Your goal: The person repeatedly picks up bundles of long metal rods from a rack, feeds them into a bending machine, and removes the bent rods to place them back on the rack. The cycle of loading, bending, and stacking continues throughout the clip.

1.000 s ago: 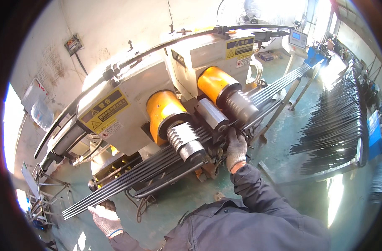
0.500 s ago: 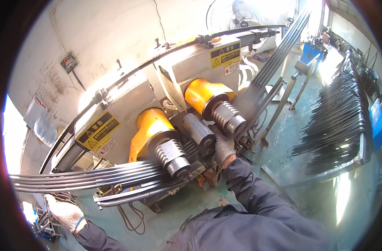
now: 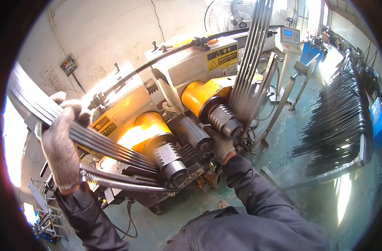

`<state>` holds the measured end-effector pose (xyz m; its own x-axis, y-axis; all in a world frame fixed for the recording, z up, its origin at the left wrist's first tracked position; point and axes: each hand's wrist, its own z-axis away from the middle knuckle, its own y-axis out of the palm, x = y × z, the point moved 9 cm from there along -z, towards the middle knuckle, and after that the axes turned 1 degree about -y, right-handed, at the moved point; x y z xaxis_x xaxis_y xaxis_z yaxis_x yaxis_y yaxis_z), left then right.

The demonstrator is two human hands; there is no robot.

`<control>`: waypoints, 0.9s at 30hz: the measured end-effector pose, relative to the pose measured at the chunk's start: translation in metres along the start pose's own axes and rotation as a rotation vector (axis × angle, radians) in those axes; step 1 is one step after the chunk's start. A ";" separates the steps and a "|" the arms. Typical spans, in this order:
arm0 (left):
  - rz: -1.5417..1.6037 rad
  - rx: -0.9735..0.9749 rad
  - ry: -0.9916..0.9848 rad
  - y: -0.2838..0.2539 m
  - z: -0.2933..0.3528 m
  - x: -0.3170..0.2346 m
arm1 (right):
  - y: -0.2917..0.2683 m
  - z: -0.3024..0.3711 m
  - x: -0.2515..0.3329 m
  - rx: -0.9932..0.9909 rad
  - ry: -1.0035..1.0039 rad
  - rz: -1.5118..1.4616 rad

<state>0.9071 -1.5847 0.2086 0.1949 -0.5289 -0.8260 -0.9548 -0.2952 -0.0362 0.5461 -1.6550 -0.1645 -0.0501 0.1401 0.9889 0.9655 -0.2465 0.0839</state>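
Several long dark metal rods lie side by side in a bending machine with two yellow heads (image 3: 147, 125). Their left run (image 3: 107, 144) slants up to the upper left; their right run (image 3: 250, 54) rises steeply. My left hand (image 3: 61, 146), in a knitted work glove, is closed around the left run, with fingertips curled over it. My right hand (image 3: 222, 146), gloved too, rests between the dark faceted block (image 3: 195, 133) and the ridged roller (image 3: 224, 120). Its fingertips are partly hidden there, so its grip cannot be made out. Another ridged roller (image 3: 169, 157) sits at the left head.
A coiled spring (image 3: 115, 182) runs along the machine's left arm. Beyond the right run stands a control panel (image 3: 289, 35) on a post. A rack at right holds many bent dark rods (image 3: 333, 121). A fan (image 3: 237, 16) stands at the back.
Both ends of the rods have swung upward, bending them further. My left hand has risen from low at the left onto the rods. My right hand has stayed nearly in place.
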 end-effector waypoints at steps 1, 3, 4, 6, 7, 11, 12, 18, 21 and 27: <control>-0.010 0.049 0.044 0.015 -0.002 -0.006 | 0.001 0.000 -0.001 0.008 -0.004 0.033; -0.035 0.135 0.014 0.041 -0.011 -0.008 | 0.005 0.000 0.009 0.049 -0.138 0.171; -0.138 0.203 0.040 0.054 -0.017 -0.011 | 0.002 0.000 0.007 0.011 -0.126 0.208; 0.049 0.234 -0.049 0.066 -0.020 -0.003 | -0.003 0.000 0.010 -0.027 -0.177 0.031; 0.003 0.253 0.010 0.069 -0.020 -0.007 | -0.005 0.001 0.014 -0.034 -0.230 0.088; -0.059 0.202 0.021 0.065 -0.015 -0.002 | 0.003 0.007 0.030 -0.004 -0.470 0.476; -0.038 0.215 0.017 0.066 -0.016 -0.001 | 0.002 0.005 0.025 0.005 -0.411 0.382; 0.062 0.228 -0.028 0.063 -0.023 0.007 | 0.000 0.000 0.011 -0.034 -0.317 0.072; 0.039 0.255 0.026 0.063 -0.022 0.004 | 0.002 0.000 0.011 -0.025 -0.316 0.134; 0.035 0.249 0.024 0.063 -0.022 0.005 | 0.001 -0.005 -0.001 -0.017 -0.152 -0.037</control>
<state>0.8533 -1.6232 0.2139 0.1636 -0.5552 -0.8155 -0.9863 -0.0731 -0.1480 0.5460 -1.6600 -0.1649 -0.0452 0.2922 0.9553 0.9593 -0.2543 0.1232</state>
